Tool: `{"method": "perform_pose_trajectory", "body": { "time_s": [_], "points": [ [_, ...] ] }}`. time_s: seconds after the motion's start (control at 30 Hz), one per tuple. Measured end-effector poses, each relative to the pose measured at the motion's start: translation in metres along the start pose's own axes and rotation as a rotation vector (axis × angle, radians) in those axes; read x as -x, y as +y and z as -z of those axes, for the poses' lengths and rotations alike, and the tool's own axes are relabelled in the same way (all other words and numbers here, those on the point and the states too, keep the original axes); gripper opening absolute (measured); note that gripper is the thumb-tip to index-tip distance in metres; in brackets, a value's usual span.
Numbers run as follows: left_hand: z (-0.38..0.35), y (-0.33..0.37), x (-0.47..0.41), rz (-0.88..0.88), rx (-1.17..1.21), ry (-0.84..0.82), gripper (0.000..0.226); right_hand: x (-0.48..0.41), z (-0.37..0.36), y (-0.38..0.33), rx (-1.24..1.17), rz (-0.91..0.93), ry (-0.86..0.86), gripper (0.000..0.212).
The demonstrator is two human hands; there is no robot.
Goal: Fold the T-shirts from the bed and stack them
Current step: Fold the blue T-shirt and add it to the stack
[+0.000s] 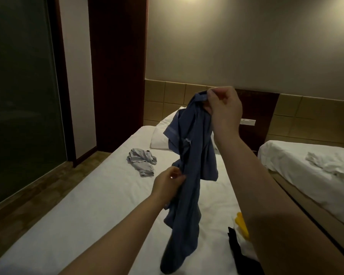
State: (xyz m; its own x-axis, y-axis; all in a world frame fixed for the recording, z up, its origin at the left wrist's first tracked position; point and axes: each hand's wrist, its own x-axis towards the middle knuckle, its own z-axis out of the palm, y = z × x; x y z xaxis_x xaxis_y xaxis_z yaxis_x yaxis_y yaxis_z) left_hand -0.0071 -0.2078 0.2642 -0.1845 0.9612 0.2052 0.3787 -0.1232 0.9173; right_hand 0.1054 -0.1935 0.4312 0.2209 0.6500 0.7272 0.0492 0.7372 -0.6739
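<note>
Above the white bed [77, 215], near the centre of the view, the blue T-shirt [191, 165] hangs in a twisted, rope-like drape, its lower end resting on the sheet toward 6 o'clock. The right hand [222, 110], at about 1 o'clock, pinches the shirt's top edge, seemingly by the collar or a shoulder seam. The left hand [170, 183], just left of centre, pinches a fold at mid-length. The cloth looks like thin, limp knit that bunches readily, and a short sleeve with a paler stitched hem juts out on the left. The step in hand appears to be opening the garment out. It would likely go best if the left hand worked up to the other shoulder, so that both hands hold the shoulders. A shake could then untwist the body before it is laid flat on the sheet. At 10 o'clock a grey T-shirt [142, 161] lies crumpled on the bed, apart from the blue one, with a plump white pillow [159, 137] beyond it. Yellow [241, 223] and black [234, 245] items at 5 o'clock are partly hidden by the right forearm. A second bed [306, 165] with rumpled white linen stands at 3 o'clock.
</note>
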Motion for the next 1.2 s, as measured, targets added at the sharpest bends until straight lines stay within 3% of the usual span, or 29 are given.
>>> {"method": "perform_pose_trajectory", "body": {
  "time_s": [0.2,0.4,0.67,0.83,0.93,1.07,1.2],
  "points": [
    [-0.016,0.007,-0.017,-0.005,0.066,0.066,0.009,-0.005,0.025,0.014,-0.014,-0.023,0.027,0.019],
    [-0.036,0.006,-0.013,-0.031,0.137,-0.037,0.012,-0.009,0.043,0.031,-0.015,-0.046,0.069,0.018],
    [-0.031,-0.001,-0.005,-0.003,0.263,-0.024,0.017,-0.014,0.062,0.048,0.123,-0.068,0.151,0.019],
    [-0.003,0.015,-0.009,-0.032,0.359,0.041,0.018,-0.001,0.059,0.068,0.133,-0.175,-0.083,0.012],
    [0.018,0.044,-0.012,-0.038,0.488,0.071,0.019,0.024,0.049,0.074,0.098,-0.265,-0.297,0.033],
    [0.027,0.063,-0.011,-0.029,0.59,0.029,0.02,0.089,0.035,0.071,0.093,-0.306,-0.318,0.025],
    [0.026,0.063,-0.005,-0.016,0.663,0.053,0.018,0.152,0.025,0.081,0.082,-0.466,-0.311,0.017]
  ]
}}
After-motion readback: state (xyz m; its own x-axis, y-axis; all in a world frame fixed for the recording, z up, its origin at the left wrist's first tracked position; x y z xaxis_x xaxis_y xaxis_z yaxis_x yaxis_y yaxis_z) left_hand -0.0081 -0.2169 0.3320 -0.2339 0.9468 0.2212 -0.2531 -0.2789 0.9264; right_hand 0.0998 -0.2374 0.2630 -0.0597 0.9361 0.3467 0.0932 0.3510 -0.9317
